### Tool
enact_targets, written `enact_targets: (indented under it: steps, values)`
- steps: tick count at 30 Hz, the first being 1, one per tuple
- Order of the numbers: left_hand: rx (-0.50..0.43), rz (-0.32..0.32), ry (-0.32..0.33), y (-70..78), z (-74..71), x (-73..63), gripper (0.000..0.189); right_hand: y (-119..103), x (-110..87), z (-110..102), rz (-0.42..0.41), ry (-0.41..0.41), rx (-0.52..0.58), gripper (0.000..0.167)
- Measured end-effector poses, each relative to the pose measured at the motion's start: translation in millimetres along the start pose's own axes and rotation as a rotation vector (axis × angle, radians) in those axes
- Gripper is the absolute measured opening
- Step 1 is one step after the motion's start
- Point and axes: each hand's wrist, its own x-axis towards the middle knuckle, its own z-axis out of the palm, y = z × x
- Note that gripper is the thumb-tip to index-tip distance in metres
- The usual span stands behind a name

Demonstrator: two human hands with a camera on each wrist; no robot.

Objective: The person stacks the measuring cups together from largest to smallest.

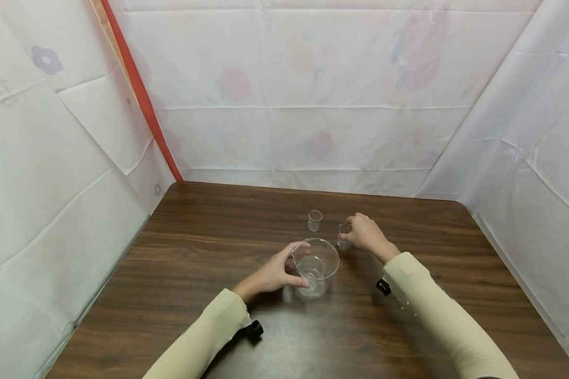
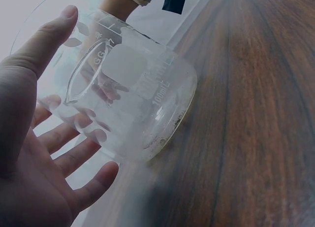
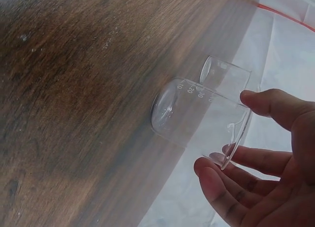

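A large glass beaker (image 1: 316, 292) stands on the brown table, and a smaller beaker (image 1: 311, 267) sits inside it. My left hand (image 1: 276, 272) holds the large beaker from its left side, thumb in front and fingers behind. In the left wrist view, white markings show through the glass (image 2: 170, 113), and several fingertips lie along the wall. My right hand (image 1: 367, 235) pinches a small beaker (image 3: 189, 113) near its rim between thumb and fingers. The small beaker's base is close over the table, just right of the large beaker.
Another small beaker (image 1: 314, 223) stands behind the large one, towards the back of the wooden table (image 1: 208, 231). White patterned sheets (image 1: 284, 137) enclose the back and both sides. A red strip (image 1: 144, 100) runs down the back left corner.
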Motion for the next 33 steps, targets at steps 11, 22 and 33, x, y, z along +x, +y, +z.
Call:
enact_targets:
  steps: [11, 22, 33]
  values:
    - [0.026, -0.009, 0.009, -26.9, 3.8, 8.0, 0.082, -0.4, -0.4, -2.6, 0.007, -0.002, -0.006, 0.049]
    - [0.011, -0.004, 0.010, -35.8, 5.4, 8.7, 0.083, -2.1, -3.6, -2.8, -0.002, 0.017, 0.008, 0.048]
    - [0.019, -0.003, 0.010, -36.3, 4.5, 8.8, 0.084, -8.6, -7.1, -9.1, -0.031, 0.061, 0.009, 0.047]
